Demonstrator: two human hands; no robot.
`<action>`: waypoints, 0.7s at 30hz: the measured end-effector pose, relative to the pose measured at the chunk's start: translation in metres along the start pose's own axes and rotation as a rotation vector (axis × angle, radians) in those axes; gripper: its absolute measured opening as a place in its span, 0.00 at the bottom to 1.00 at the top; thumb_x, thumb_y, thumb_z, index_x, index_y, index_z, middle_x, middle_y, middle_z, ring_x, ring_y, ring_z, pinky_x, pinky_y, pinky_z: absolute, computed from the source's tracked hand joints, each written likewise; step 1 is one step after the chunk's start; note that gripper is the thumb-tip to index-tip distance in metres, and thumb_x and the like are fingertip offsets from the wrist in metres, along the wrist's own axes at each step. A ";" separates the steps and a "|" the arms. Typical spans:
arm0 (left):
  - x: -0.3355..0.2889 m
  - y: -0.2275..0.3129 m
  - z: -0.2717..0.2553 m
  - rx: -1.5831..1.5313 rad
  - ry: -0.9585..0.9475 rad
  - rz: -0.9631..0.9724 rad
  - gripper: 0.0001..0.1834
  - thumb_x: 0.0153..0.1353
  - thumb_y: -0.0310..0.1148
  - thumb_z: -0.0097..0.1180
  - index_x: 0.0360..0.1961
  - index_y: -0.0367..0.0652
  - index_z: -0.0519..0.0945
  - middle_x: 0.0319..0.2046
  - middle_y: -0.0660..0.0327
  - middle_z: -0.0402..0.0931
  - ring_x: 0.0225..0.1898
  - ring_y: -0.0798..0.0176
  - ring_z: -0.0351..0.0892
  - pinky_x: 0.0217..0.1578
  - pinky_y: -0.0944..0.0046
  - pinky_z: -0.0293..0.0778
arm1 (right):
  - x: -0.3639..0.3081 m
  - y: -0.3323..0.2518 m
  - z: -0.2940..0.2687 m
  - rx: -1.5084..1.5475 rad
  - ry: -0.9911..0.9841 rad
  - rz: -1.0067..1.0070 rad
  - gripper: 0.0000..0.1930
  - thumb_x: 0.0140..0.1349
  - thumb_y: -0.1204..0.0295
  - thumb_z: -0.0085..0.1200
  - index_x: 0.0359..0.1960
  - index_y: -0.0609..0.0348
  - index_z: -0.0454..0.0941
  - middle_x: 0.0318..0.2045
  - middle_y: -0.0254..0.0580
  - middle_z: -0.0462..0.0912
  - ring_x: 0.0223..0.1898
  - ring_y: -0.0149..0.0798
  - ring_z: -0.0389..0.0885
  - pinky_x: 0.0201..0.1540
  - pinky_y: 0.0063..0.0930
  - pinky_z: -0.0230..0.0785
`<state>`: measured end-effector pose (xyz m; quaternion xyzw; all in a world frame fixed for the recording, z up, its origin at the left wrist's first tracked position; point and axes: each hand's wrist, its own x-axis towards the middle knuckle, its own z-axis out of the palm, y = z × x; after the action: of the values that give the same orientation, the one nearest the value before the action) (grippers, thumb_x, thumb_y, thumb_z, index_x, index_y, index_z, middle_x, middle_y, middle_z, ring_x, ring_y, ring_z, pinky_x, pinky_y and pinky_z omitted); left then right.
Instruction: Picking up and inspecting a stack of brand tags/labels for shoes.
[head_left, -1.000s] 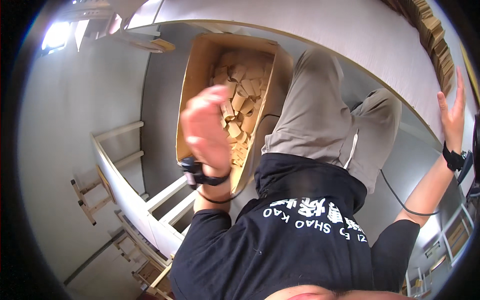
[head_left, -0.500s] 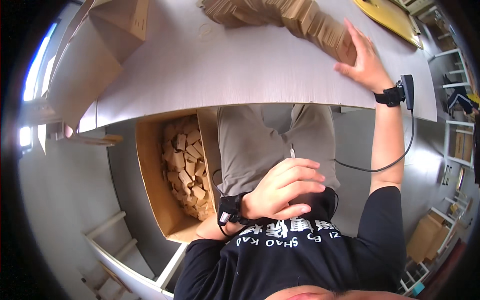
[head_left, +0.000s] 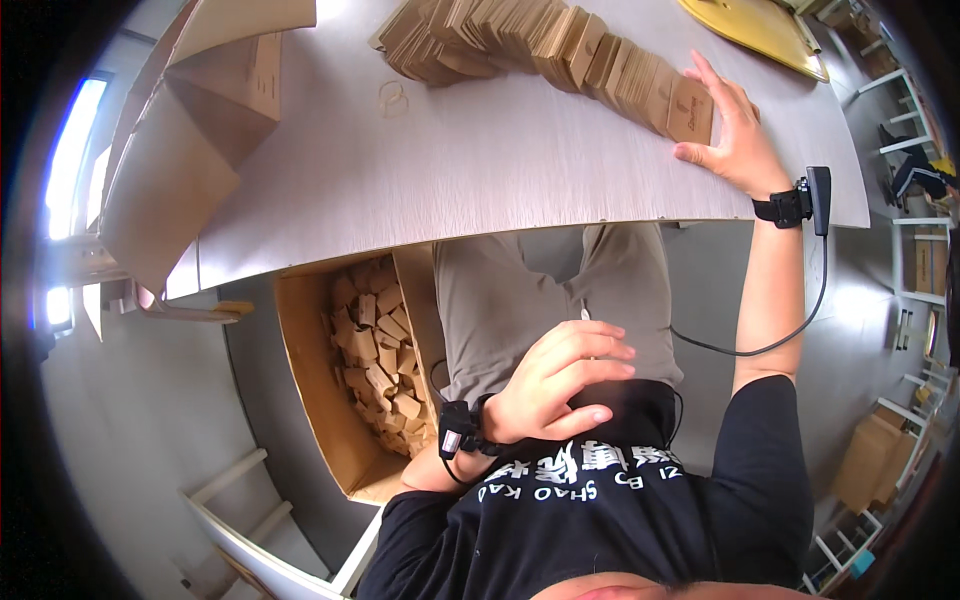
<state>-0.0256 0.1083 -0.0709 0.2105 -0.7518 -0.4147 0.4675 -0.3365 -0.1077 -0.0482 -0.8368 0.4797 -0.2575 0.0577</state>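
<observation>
A long curved row of flat brown cardboard pieces (head_left: 575,50) leans across the far part of the table. At its right end, my right hand (head_left: 737,140) is spread beside the last printed piece (head_left: 690,112), thumb near the lower edge and fingers near the far side. Whether the skin touches the cardboard I cannot tell. My left hand (head_left: 555,385) hovers over my lap, fingers stretched out and thumb apart, with nothing visible in it. Both wrists carry black strapped devices.
Two thin rings like rubber bands (head_left: 393,98) lie left of the row. An opened carton (head_left: 190,150) stands at the table's left. Below the edge, another carton (head_left: 310,400) holds many small brown pieces. A yellow board (head_left: 755,35) lies far right; a black cable (head_left: 822,290) hangs from my right wrist.
The view has shifted, so the table and cardboard row sit lower in it. My right hand stays by the row's end; my left hand remains over my lap.
</observation>
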 end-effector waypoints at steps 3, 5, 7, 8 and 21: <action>0.000 -0.002 -0.001 -0.001 0.001 0.009 0.22 0.63 0.43 0.63 0.51 0.39 0.80 0.53 0.52 0.79 0.57 0.44 0.78 0.56 0.46 0.74 | -0.002 0.003 -0.003 -0.006 0.011 0.011 0.55 0.51 0.47 0.74 0.79 0.43 0.55 0.65 0.41 0.75 0.68 0.49 0.68 0.72 0.46 0.56; 0.001 -0.002 -0.002 0.001 -0.004 0.012 0.22 0.63 0.42 0.63 0.51 0.38 0.80 0.53 0.51 0.79 0.57 0.44 0.78 0.56 0.46 0.74 | -0.003 0.001 -0.005 -0.003 -0.043 0.002 0.54 0.52 0.47 0.73 0.78 0.43 0.56 0.67 0.42 0.74 0.69 0.51 0.67 0.73 0.45 0.57; 0.002 -0.002 -0.002 0.003 -0.010 0.015 0.19 0.67 0.42 0.59 0.50 0.37 0.80 0.52 0.48 0.80 0.57 0.40 0.79 0.55 0.45 0.75 | -0.009 0.001 -0.006 -0.047 -0.051 -0.021 0.53 0.52 0.46 0.72 0.78 0.43 0.57 0.68 0.43 0.73 0.70 0.52 0.67 0.73 0.45 0.56; 0.003 -0.001 -0.002 0.004 -0.014 0.019 0.19 0.67 0.42 0.59 0.50 0.37 0.80 0.52 0.48 0.80 0.57 0.40 0.79 0.55 0.45 0.75 | -0.012 0.000 -0.006 -0.088 -0.063 -0.047 0.52 0.53 0.46 0.72 0.77 0.44 0.58 0.69 0.44 0.72 0.70 0.53 0.66 0.73 0.45 0.56; 0.003 -0.004 -0.003 0.000 -0.004 -0.001 0.19 0.66 0.41 0.59 0.49 0.36 0.80 0.51 0.49 0.79 0.57 0.41 0.78 0.57 0.44 0.74 | -0.058 -0.031 -0.017 -0.185 -0.128 -0.012 0.47 0.60 0.35 0.58 0.74 0.50 0.65 0.74 0.46 0.64 0.77 0.57 0.54 0.77 0.61 0.42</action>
<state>-0.0252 0.1022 -0.0722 0.2100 -0.7525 -0.4154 0.4659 -0.3444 -0.0399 -0.0448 -0.8561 0.4919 -0.1585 0.0094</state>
